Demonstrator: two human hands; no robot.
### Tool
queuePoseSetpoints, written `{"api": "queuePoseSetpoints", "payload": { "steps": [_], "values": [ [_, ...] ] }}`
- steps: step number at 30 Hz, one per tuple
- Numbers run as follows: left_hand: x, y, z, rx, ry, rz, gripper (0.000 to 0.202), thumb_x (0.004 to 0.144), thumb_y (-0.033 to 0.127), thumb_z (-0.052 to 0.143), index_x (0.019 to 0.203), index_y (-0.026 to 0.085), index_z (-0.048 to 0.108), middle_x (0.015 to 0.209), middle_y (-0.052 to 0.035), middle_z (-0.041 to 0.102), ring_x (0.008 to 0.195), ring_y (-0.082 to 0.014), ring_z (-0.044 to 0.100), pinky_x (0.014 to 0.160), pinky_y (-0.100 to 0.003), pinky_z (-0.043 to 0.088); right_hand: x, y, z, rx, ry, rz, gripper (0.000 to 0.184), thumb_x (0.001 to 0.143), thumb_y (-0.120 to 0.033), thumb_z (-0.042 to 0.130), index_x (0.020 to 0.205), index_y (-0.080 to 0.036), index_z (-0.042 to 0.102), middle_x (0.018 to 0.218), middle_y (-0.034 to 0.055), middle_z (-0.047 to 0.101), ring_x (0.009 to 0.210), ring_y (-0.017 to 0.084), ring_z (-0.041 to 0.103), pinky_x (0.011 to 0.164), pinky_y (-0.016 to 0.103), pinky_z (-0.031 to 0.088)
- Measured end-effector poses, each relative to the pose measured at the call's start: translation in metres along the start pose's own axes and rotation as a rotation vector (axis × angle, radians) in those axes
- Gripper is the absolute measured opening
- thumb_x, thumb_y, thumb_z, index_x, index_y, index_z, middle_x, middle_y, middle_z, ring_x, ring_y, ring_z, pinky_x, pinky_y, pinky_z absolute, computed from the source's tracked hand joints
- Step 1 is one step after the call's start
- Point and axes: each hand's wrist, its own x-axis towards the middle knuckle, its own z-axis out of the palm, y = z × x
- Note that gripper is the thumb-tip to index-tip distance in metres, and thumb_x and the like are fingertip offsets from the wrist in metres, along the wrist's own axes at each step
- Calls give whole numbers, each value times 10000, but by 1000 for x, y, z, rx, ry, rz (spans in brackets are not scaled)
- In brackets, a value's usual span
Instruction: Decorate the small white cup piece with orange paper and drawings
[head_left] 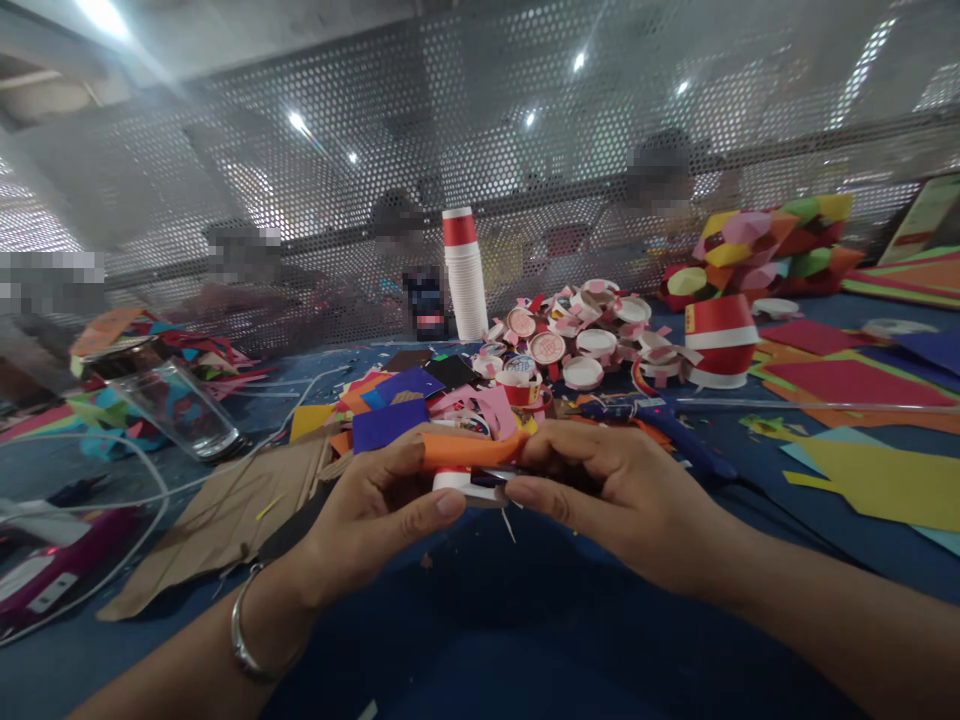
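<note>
Both hands meet at the middle of the view over a blue table (525,620). My left hand (375,510), a metal bangle on its wrist, pinches one end of a small paper cup wrapped in orange paper (469,450). My right hand (600,480) grips the other end with curled fingers. The cup's white rim (457,482) shows under the orange strip. A heap of coloured paper scraps (420,400) lies just beyond the hands.
A tall stack of red-and-white paper cups (463,275) stands at the back, beside a pile of cut cup bottoms (577,340). A glass tumbler (180,405) lies left, brown card (225,510) nearby, yellow paper (885,480) right. A perforated metal screen (480,150) separates other people behind.
</note>
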Motion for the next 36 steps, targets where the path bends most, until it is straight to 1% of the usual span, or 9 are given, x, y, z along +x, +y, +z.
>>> {"api": "queuePoseSetpoints", "payload": {
  "steps": [3, 8, 15, 17, 21, 26, 29, 31, 36],
  "values": [
    [0, 0, -1, 2, -11, 4, 340, 923, 325, 750, 1260, 291, 776, 1348, -112, 733, 1267, -338, 672, 955, -425, 630, 0, -1, 0, -18, 6, -16, 280, 939, -493, 677, 888, -218, 674, 758, -10, 565, 672, 134, 465, 585, 279, 369],
    [1, 1, -1, 11, -42, -5, 354, 931, 308, 740, 1284, 299, 760, 1355, -113, 724, 1287, -322, 656, 1060, -451, 577, 0, -1, 0, -18, 2, -25, 270, 940, -481, 679, 871, -221, 667, 738, -14, 547, 669, 136, 458, 570, 271, 372],
    [2, 4, -1, -5, -61, -5, 351, 933, 323, 736, 1278, 267, 766, 1381, -142, 691, 1264, -328, 657, 1044, -451, 576, 0, -1, 0, 16, -19, -11, 277, 945, -482, 681, 890, -211, 686, 758, -6, 568, 681, 133, 473, 576, 266, 386],
    [1, 3, -2, -18, -77, -14, 365, 939, 329, 729, 1299, 272, 755, 1381, -141, 688, 1237, -322, 667, 1011, -439, 592, 0, -1, 0, 27, -26, -11, 272, 946, -471, 685, 868, -210, 673, 741, -12, 560, 667, 126, 475, 573, 261, 392],
    [0, 2, -4, -21, -100, -37, 392, 950, 341, 712, 1336, 279, 730, 1388, -146, 677, 1097, -289, 710, 888, -414, 639, 0, -1, 0, 18, -25, -19, 284, 940, -465, 691, 818, -215, 635, 699, -27, 526, 639, 118, 466, 556, 246, 394],
    [3, 5, -2, 44, -81, 13, 353, 935, 313, 728, 1285, 278, 763, 1411, -139, 665, 1199, -317, 676, 993, -445, 610, 1, 0, 0, 3, -18, -23, 278, 938, -458, 698, 815, -215, 639, 698, -27, 534, 635, 114, 473, 552, 238, 399],
    [5, 7, 0, 90, -75, 52, 340, 929, 316, 737, 1265, 274, 773, 1396, -138, 679, 1231, -327, 667, 1049, -477, 583, 1, 1, 0, -26, -15, -42, 288, 945, -477, 690, 835, -213, 653, 717, -27, 537, 650, 114, 478, 573, 242, 400],
    [5, 7, 0, 104, -68, 67, 329, 929, 314, 739, 1253, 274, 777, 1375, -137, 691, 1239, -319, 667, 1076, -475, 565, 1, 2, -1, -58, -12, -46, 300, 950, -487, 681, 841, -208, 662, 730, -24, 536, 659, 115, 475, 580, 245, 396],
    [5, 4, 0, 86, -49, 39, 299, 919, 327, 752, 1208, 260, 786, 1282, -133, 720, 1189, -300, 692, 1013, -415, 591, 1, 2, -1, -97, 2, -43, 314, 948, -503, 675, 846, -207, 665, 742, -15, 548, 671, 125, 477, 583, 255, 392]
  ]
}}
